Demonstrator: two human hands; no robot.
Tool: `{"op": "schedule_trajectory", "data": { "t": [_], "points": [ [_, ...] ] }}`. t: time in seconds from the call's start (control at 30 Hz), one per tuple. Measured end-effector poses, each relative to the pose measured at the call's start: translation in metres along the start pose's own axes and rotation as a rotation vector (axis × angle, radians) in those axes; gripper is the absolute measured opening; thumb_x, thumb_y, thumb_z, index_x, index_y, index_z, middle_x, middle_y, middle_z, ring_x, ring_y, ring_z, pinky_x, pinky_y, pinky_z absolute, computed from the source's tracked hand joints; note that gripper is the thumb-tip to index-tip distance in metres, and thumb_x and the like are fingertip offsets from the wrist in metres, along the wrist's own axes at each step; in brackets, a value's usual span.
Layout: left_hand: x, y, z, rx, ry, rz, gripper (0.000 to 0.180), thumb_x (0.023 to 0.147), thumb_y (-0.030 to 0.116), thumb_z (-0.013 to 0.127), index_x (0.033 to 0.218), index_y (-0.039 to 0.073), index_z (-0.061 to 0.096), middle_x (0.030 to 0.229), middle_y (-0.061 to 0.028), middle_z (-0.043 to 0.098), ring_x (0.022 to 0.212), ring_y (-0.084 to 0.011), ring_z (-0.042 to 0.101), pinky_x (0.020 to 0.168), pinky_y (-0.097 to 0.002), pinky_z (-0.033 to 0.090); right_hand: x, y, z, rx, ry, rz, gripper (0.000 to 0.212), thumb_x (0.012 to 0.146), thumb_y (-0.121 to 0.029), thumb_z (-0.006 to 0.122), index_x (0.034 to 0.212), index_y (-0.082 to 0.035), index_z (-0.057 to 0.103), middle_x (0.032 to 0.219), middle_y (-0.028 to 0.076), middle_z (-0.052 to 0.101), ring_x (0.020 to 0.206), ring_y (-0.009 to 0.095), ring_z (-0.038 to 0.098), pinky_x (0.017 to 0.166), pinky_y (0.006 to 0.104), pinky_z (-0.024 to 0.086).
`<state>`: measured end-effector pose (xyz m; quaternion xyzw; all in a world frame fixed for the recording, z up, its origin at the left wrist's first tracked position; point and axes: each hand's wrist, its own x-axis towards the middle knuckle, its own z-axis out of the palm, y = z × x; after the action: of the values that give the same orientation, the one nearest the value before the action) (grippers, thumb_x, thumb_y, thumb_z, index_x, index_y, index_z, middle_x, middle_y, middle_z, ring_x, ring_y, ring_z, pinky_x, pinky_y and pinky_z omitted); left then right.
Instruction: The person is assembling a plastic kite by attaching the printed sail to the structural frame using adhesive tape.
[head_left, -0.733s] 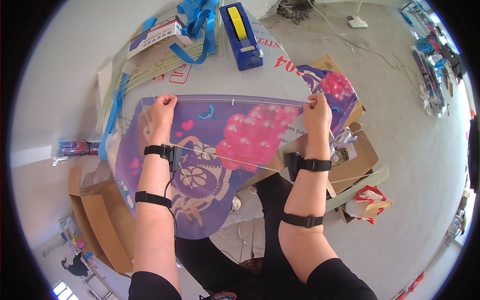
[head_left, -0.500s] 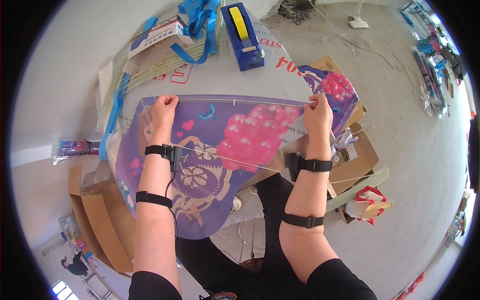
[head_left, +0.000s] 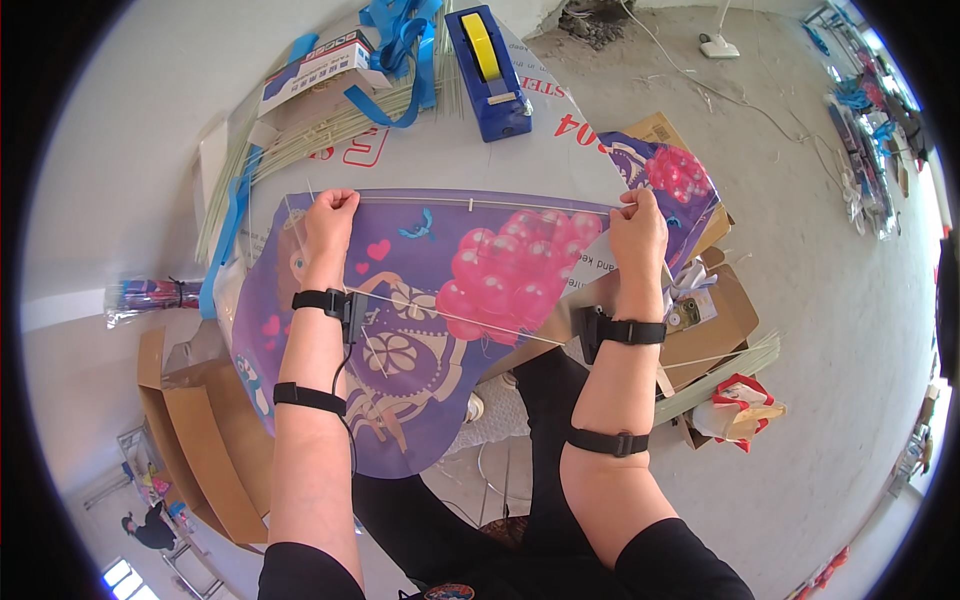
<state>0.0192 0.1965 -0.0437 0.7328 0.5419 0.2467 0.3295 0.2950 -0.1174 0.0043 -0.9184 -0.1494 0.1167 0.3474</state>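
A purple printed sheet (head_left: 520, 262), with pink balloons and a cartoon figure, lies over the near part of the grey table covering (head_left: 475, 165). It looks like a kite sail. Along its far edge runs a thin pale rod (head_left: 420, 202) with a small white piece near the middle. My left hand (head_left: 328, 228) pinches that edge at the left, fingertips closed. At the right end my right hand (head_left: 638, 232) is closed on the same edge. A second thin rod (head_left: 480, 325) crosses the sheet slantwise below; my fingers hide the grip points.
Beyond the sheet stands a blue tape dispenser (head_left: 510, 120). Blue ribbon (head_left: 420, 95) and a bundle of thin rods (head_left: 300, 163) lie at the far left. Another printed sheet (head_left: 690, 215) hangs at the right. Cardboard boxes sit at left (head_left: 205, 430) and right (head_left: 738, 305).
Both hands keep their hold on the far edge. The sheet and hands have shifted very slightly to the right; otherwise nothing visibly differs.
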Motion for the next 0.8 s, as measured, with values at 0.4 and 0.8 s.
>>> {"op": "schedule_trajectory", "data": {
  "t": [0.4,0.8],
  "points": [
    [-0.010,0.019,-0.002,0.044,-0.014,0.014,0.023,0.078,0.018,0.075,0.093,0.002,0.066,0.081,-0.0060,0.069,0.072,-0.0130,0.063,0.067,-0.0261,0.051,-0.001,0.000,0.002,-0.006,0.008,0.000,0.029,0.073,-0.009,0.070,0.098,-0.006,0.056,0.079,0.008,0.063,0.081,0.028,0.062,0.071,0.0386,0.048],
    [-0.015,0.030,-0.001,0.122,0.002,0.038,0.031,0.074,0.023,0.079,0.090,0.002,0.064,0.079,-0.0067,0.067,0.070,-0.0165,0.063,0.065,-0.0286,0.051,-0.002,-0.005,0.002,-0.064,0.005,0.021,0.035,0.071,-0.014,0.076,0.099,-0.008,0.057,0.079,0.006,0.063,0.081,0.028,0.063,0.071,0.0386,0.048]
  ]
}}
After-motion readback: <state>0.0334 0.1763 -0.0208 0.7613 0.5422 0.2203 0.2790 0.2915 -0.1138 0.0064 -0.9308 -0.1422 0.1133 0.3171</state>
